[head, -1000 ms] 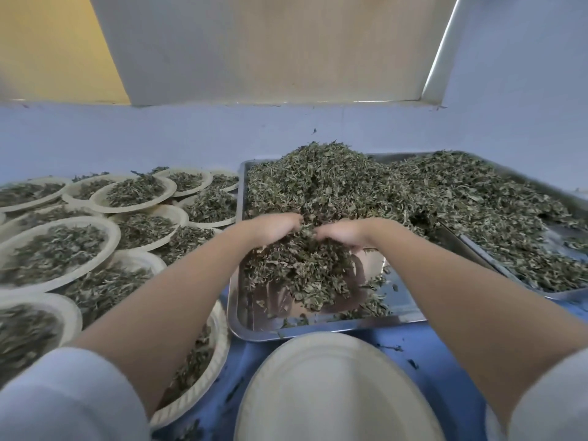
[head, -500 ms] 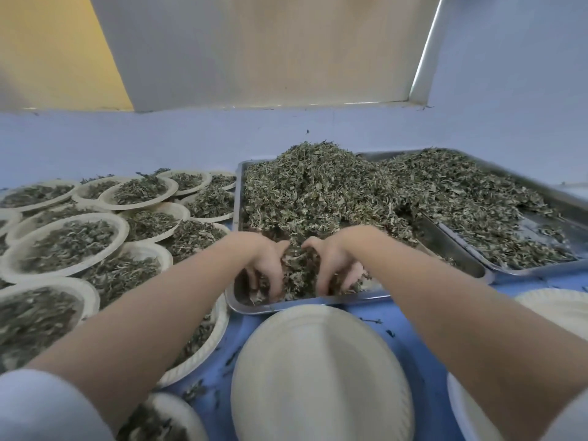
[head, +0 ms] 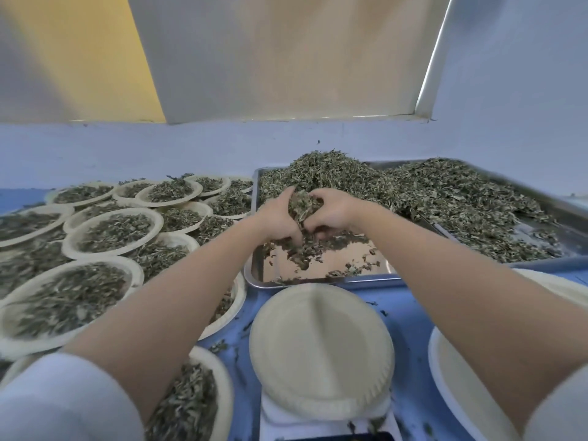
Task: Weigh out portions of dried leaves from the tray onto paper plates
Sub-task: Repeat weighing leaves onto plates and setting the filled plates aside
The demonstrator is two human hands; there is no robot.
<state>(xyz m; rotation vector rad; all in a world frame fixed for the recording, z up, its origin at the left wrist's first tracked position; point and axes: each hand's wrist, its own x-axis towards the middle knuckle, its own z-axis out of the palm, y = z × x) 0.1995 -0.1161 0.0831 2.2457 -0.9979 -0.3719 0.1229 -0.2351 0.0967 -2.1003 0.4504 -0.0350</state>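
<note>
Many filled plates (head: 111,232) stand at left; left hand (head: 278,218) and right hand (head: 332,211) grip a leaf clump (head: 302,205) above the tray (head: 254,275); empty plate (head: 321,348) on the scale awaits it.

Scale (head: 324,418): mostly under the empty plate (head: 321,354), display cut off below
Right plate (head: 458,386): cropped by the edge
Fingertips (head: 297,238): buried in leaves (head: 302,203)

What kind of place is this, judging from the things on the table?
Probably a small workshop for portioning dried herbs or tea, not a home kitchen. Two steel trays heaped with dried green leaves, many filled round paper plates, and an empty paper plate on what looks like a white scale suggest it.
</note>
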